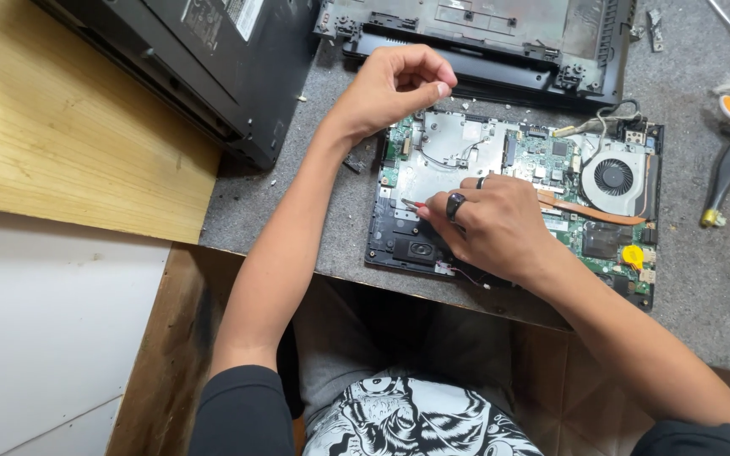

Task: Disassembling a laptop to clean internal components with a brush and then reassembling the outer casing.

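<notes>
Black sleeves, dark finger rings [455, 205]

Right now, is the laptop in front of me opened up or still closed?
Opened up. The laptop base lies on the grey mat with its cover off: green circuit board and cooling fan exposed.

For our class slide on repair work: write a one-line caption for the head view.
Right hand works on an opened laptop's circuit board; left hand hovers above.

Matt grey felt-like mat [703, 279], pale grained wood bench [61, 135], dull metal plate [449, 152], glossy black ring [455, 205]
</notes>
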